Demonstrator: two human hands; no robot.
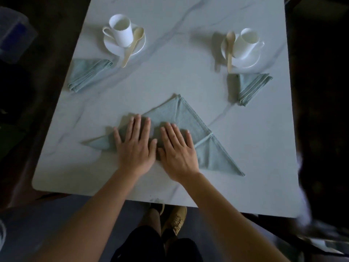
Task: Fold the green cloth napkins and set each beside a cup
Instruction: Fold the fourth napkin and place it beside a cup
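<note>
A green napkin [183,116], folded into a wide triangle, is lying flat near the front edge of a white marble table [170,76]. Both hands are resting palm down on its middle, side by side. The left hand [136,146] and the right hand [177,152] are each lying flat with fingers straight and slightly spread, pressing the cloth onto the tabletop. Further back on the left, the left cup [121,32] is standing on the left saucer [113,47], with a pale spoon [133,47] lying across the saucer's rim beside it. A small folded napkin [87,74] is lying just in front of that saucer. On the back right, the right cup [245,44] is sitting on the right saucer [247,63] with a second spoon [230,52] at its left. Another folded napkin [251,87] is lying just in front. Below the table edge, a tan shoe [175,220] is showing.
</note>
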